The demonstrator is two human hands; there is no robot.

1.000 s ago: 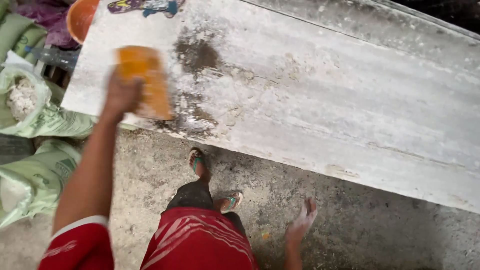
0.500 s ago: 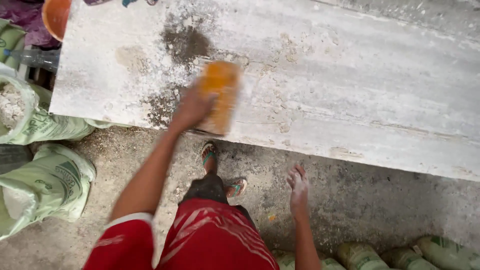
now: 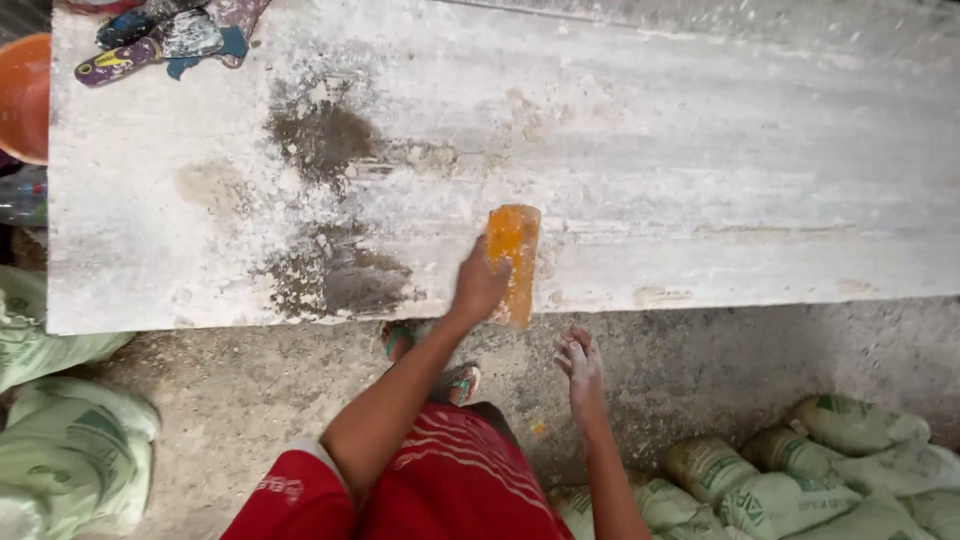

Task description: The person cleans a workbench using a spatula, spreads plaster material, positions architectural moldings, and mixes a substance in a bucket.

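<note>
At the bottom of the view, a person in red shorts stands on a dusty concrete floor, sandalled feet close to the edge of a long pale stone slab serving as a counter. The right hand hangs free below the slab edge, fingers loosely spread, powder on them, holding nothing. The left hand is clenched on an orange rubbing block, pressed flat on the slab near its front edge. Left of the block, dark damp patches and white residue mark worked ground; to the right the surface appears streaked and dusty, so much rubbing seemingly remains. Green sacks lie on the floor at both sides. Farthest off, trowels rest at the slab's corner beside an orange bucket.
</note>
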